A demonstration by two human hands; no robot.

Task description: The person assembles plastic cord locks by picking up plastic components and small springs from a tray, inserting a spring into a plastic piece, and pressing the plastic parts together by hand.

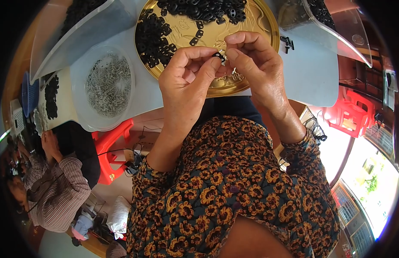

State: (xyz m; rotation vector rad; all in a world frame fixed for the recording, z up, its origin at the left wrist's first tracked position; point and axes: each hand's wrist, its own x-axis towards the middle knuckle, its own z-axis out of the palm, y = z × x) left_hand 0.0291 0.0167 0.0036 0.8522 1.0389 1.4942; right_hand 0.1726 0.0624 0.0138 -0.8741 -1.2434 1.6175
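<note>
Both hands meet over the near part of a round gold tray [272,32]. Between the thumb and forefinger of my left hand [184,81] is a small black plastic piece [218,55]. My right hand [261,71] is closed in a pinch right beside it, thumb against fingers; whatever is between those fingertips is too small to make out. On the tray lie a pile of black two-holed pieces [154,41] at the left and a heap of glossy black oval pieces [203,8] at the far side. A short row of black pieces [196,36] lies between them.
Left of the tray stands a translucent bowl [81,99] of small silver metal pins [108,86]. Clear plastic bins [96,32] with black parts flank the tray. A few black bits [287,43] lie at the right. Red stools [350,114] stand below; another person [61,189] sits at the left.
</note>
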